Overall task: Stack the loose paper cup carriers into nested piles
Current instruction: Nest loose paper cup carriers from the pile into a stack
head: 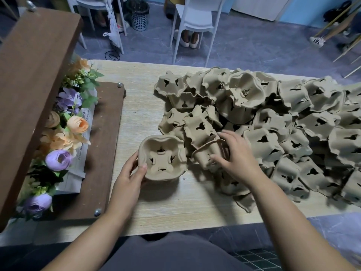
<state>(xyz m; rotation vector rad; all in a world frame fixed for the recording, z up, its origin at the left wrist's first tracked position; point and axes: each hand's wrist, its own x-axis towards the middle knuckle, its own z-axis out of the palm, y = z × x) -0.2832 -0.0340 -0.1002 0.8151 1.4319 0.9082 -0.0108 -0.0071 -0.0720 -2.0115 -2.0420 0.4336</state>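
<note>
Our left hand (129,174) grips an upright brown pulp cup carrier (162,159), our right hand (235,156) a tilted brown carrier (205,154).

Bare forearms (293,222), dark grey trousers (172,253)

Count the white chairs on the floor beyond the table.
2. One white chair stands just past the table's far edge, top centre. The second chair is at top left, beside the bin, partly cut off. More may be out of frame.
</note>
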